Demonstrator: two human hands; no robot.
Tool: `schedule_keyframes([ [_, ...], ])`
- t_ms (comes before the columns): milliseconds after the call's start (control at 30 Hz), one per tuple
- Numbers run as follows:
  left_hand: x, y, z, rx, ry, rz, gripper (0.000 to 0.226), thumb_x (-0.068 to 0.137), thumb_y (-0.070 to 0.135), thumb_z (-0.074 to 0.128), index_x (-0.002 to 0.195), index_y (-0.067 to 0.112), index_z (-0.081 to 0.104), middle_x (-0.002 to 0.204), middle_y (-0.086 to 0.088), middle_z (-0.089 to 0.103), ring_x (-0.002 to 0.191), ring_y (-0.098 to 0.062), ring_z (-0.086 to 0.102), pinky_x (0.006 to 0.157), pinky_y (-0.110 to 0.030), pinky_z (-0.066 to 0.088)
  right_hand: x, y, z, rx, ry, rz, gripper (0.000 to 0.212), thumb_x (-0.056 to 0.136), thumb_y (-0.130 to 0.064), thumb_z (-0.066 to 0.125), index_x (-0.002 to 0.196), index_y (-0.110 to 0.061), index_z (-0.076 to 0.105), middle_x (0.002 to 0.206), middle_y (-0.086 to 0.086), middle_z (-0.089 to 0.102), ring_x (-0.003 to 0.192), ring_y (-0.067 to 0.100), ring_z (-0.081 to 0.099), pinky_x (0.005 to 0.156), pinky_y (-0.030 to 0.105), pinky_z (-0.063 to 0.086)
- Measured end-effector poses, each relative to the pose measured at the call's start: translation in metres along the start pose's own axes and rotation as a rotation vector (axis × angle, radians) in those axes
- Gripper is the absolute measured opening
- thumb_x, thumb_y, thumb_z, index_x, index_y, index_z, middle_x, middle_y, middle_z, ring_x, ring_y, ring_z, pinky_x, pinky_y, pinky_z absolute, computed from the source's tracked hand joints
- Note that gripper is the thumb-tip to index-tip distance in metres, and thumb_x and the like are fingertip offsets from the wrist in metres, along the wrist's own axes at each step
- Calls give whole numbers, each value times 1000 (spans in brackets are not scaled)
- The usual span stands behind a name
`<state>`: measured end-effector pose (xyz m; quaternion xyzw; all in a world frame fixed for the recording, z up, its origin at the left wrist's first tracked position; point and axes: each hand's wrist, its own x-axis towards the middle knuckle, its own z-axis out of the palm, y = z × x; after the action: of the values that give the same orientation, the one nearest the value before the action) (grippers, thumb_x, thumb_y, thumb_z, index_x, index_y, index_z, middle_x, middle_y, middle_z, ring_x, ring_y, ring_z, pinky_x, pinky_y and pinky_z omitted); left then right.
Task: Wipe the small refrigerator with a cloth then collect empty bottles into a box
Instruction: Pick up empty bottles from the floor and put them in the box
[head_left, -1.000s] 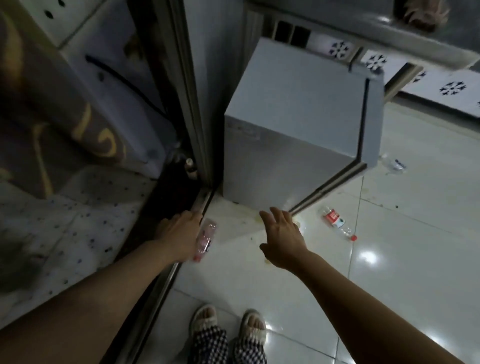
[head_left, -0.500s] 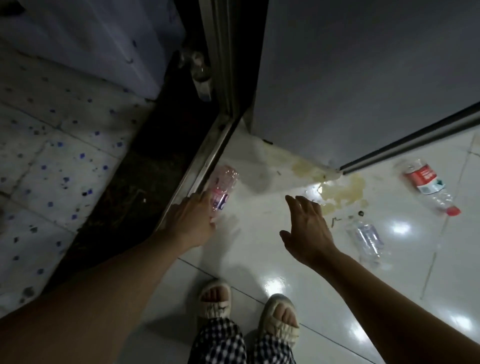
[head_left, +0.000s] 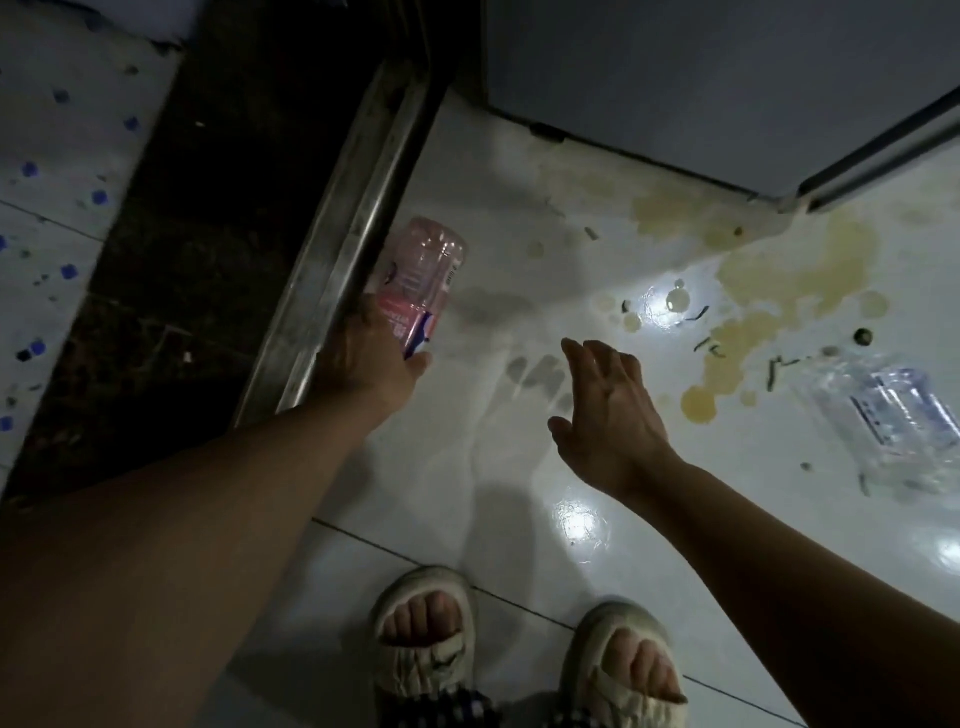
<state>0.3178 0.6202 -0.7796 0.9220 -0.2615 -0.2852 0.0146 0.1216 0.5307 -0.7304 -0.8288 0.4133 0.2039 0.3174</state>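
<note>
My left hand (head_left: 366, 356) grips the lower end of a pink plastic bottle (head_left: 421, 275), which lies along the metal door track (head_left: 337, 249) on the white tiled floor. Over the floor's middle, my right hand (head_left: 605, 410) hovers with straight spread fingers and holds nothing. A clear crumpled plastic bottle (head_left: 888, 415) lies on the floor to the right of that hand. The small grey refrigerator (head_left: 701, 78) fills the upper right, its bottom corner just above the floor.
Yellow spill stains (head_left: 779, 280) and dark bits of debris spread across the tiles below the refrigerator's corner. A dark threshold strip (head_left: 208, 234) runs left of the track, with speckled floor beyond. My slippered feet (head_left: 519, 660) stand at the bottom.
The view has dropped much closer to the floor. My left hand has closed around the pink bottle by the track. My right hand stays open over the tiles, and the red-labelled bottle has left the view.
</note>
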Motion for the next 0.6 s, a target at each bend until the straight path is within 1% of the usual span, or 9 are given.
schedule_keyframes([
  [67,3,3,5,-8,10,-5,84,73,37,75,137,10,27,130,-18,48,113,-40,52,89,-44,43,-2,6,4,11,8,8,78,88,-22,60,149,-12,13,153,11,20,138,30,17,111,37,28],
  [133,2,9,4,31,24,17,80,72,35,76,132,9,30,125,-19,50,109,-41,53,84,-43,45,-7,14,3,30,28,28,78,88,-23,60,149,-13,12,153,10,20,138,30,17,111,37,28],
  [267,-20,37,-5,102,-53,127,73,72,36,74,127,9,33,117,-19,54,101,-42,57,83,-44,49,-32,36,-9,74,74,118,77,89,-23,61,149,-14,13,154,9,20,140,29,16,113,36,25],
  [367,-43,69,-12,174,-88,282,72,72,38,73,127,13,34,118,-17,54,99,-40,58,80,-43,49,-55,64,-24,103,124,217,76,89,-23,60,149,-15,13,154,8,20,140,28,18,112,36,26],
  [433,-56,94,-16,193,-111,365,74,72,40,74,129,14,34,122,-17,52,102,-39,57,81,-43,47,-70,90,-36,121,167,301,75,89,-21,60,148,-15,15,154,8,21,138,28,21,111,37,28],
  [500,-67,120,-16,191,-127,415,75,71,42,75,127,12,35,122,-16,51,103,-39,56,81,-43,47,-84,119,-46,144,216,390,72,88,-17,60,147,-13,19,152,11,24,136,30,27,109,39,30],
  [600,-82,155,-7,188,-165,466,72,72,43,74,126,13,36,120,-16,53,101,-39,57,80,-42,48,-99,163,-57,160,268,514,68,86,-12,59,144,-10,23,146,16,32,130,33,33,106,40,32],
])
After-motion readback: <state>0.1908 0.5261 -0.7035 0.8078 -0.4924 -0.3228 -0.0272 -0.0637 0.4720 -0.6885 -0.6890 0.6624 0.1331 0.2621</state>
